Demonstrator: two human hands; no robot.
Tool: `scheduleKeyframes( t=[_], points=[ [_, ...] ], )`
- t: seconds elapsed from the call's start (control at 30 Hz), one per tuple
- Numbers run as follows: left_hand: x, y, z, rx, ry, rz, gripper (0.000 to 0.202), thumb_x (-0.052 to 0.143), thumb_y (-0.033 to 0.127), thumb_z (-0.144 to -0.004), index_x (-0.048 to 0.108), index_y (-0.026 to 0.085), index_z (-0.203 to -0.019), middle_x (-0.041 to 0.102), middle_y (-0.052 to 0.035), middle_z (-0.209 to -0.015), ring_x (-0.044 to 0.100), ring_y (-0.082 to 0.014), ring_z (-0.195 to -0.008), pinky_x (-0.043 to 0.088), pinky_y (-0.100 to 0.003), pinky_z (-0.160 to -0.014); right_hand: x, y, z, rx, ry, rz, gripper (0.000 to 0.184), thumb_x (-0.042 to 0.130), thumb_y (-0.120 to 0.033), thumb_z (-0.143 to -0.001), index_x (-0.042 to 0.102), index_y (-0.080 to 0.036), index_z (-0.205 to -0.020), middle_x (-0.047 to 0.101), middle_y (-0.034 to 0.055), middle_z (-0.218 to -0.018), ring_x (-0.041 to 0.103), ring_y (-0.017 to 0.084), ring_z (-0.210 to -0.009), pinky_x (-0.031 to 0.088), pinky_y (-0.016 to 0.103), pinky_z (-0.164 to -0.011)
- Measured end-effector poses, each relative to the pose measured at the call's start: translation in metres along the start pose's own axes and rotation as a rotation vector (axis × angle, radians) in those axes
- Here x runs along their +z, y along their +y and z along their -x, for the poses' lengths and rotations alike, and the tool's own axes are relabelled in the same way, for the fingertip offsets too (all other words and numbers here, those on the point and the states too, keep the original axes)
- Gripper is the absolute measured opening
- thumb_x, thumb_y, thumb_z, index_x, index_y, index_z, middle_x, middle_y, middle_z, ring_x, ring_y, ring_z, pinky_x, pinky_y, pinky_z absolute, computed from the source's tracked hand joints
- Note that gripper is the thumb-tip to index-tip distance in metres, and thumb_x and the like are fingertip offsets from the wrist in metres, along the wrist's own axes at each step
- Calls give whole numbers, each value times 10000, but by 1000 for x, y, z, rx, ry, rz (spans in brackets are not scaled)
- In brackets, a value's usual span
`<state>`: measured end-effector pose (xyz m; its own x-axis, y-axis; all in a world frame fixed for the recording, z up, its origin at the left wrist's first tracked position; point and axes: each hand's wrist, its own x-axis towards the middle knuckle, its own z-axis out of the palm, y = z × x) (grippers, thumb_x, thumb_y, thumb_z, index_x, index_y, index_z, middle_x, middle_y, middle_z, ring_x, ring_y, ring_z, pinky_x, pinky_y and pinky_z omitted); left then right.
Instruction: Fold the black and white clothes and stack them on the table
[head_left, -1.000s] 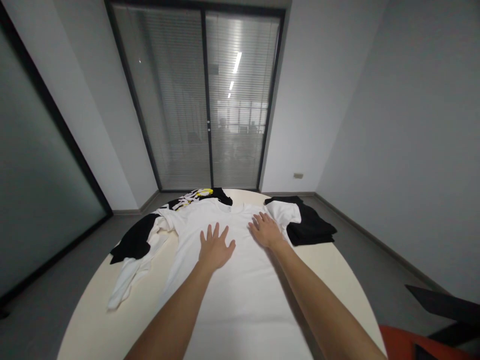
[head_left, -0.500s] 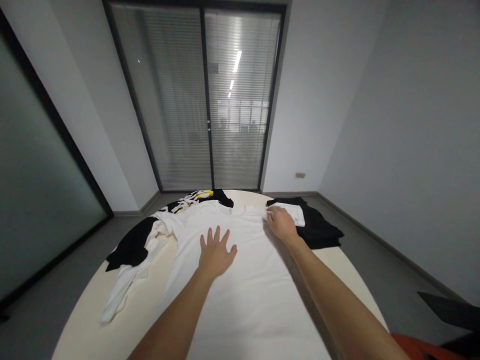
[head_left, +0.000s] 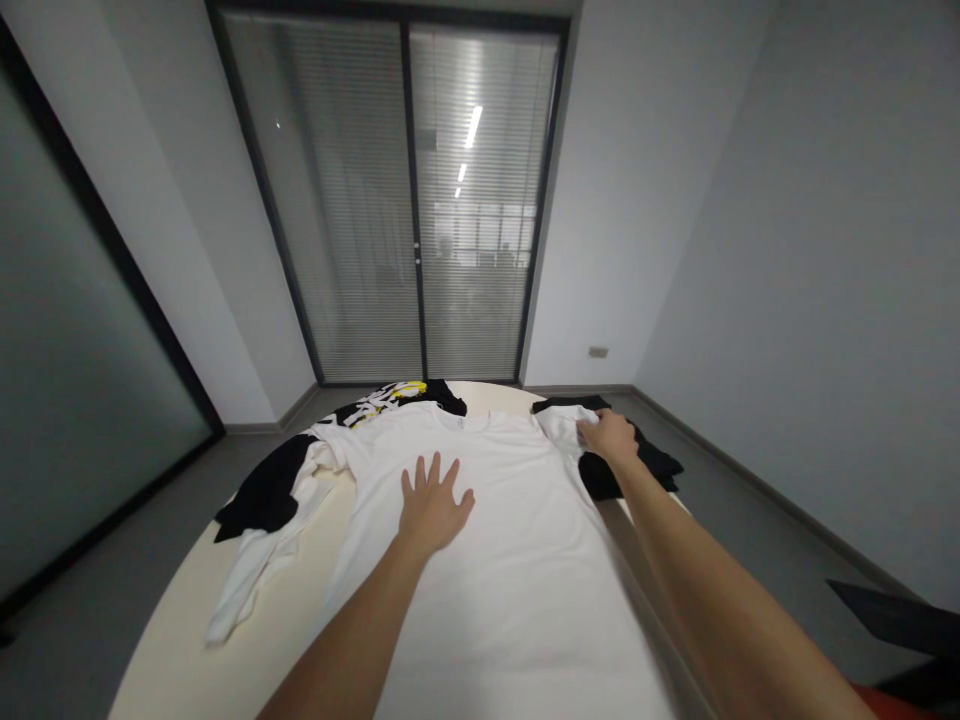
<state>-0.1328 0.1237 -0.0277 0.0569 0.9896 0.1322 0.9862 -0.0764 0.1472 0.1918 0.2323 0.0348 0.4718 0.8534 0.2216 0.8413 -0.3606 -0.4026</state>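
Observation:
A white T-shirt [head_left: 495, 560] lies spread flat on a round cream table [head_left: 180, 640], its collar at the far end. My left hand [head_left: 431, 505] rests flat on the shirt's chest with the fingers spread. My right hand [head_left: 611, 437] is at the far right, fingers curled on the shirt's right sleeve [head_left: 562, 425], which lies over a folded black garment [head_left: 637, 462].
A black and white garment with yellow print [head_left: 390, 398] lies at the table's far edge. A black cloth [head_left: 262, 490] and a white cloth [head_left: 255, 570] hang over the left rim. Glass doors with blinds stand beyond. Something red and black shows at the bottom right.
My right hand has slid from the shirt's upper chest out to the right sleeve and closed on it. My left hand has stayed flat on the chest.

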Motion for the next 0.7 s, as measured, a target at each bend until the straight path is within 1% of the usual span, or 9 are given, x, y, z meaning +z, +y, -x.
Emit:
scheduleKeyframes(
  t=[0.1, 0.17, 0.3, 0.43, 0.57, 0.7],
  points=[
    [0, -1, 0, 1, 5, 8, 674, 385, 596, -950, 365, 296, -1553, 245, -81, -1657, 149, -396, -1523, 132, -623, -1195, -2, -6, 1, -53, -27, -41, 348, 574, -324, -876, 646, -189, -1190, 708, 158, -1107, 652, 307, -1081, 490, 372, -854],
    [1, -1, 0, 1, 11, 10, 671, 382, 597, -952, 368, 297, -1552, 250, -83, -1655, 154, -396, -1522, 132, -624, -1193, -4, -13, 4, -83, -22, -62, 320, 540, -303, -897, 619, -185, -1185, 722, 147, -1058, 674, 284, -1030, 485, 341, -828],
    [2, -1, 0, 6, 16, 8, 668, 374, 598, -955, 371, 296, -1551, 249, -89, -1655, 154, -399, -1522, 129, -625, -1192, -10, -28, 15, -130, -1, -49, 351, 513, -378, -945, 565, -189, -1236, 716, 156, -1069, 685, 284, -1003, 481, 338, -809],
    [3, -1, 0, 6, 20, 12, 670, 378, 598, -952, 368, 303, -1553, 250, -83, -1655, 149, -397, -1523, 125, -622, -1196, -13, -42, 31, -196, 4, 16, 363, 498, -432, -969, 554, -213, -1254, 715, 150, -1068, 696, 297, -972, 482, 345, -776],
    [4, -2, 0, 12, 24, 14, 671, 375, 595, -952, 369, 298, -1553, 255, -90, -1653, 158, -399, -1521, 126, -625, -1195, -13, -54, 49, -325, 3, 52, 336, 470, -427, -989, 559, -235, -1250, 721, 128, -1098, 698, 286, -971, 476, 328, -765],
    [4, -1, 0, 6, 18, 6, 667, 371, 592, -954, 365, 303, -1555, 250, -85, -1655, 158, -395, -1522, 126, -619, -1197, -8, -63, 63, -423, -38, 110, 303, 488, -379, -987, 561, -246, -1250, 720, 110, -1130, 696, 270, -976, 467, 322, -781]
  ],
)
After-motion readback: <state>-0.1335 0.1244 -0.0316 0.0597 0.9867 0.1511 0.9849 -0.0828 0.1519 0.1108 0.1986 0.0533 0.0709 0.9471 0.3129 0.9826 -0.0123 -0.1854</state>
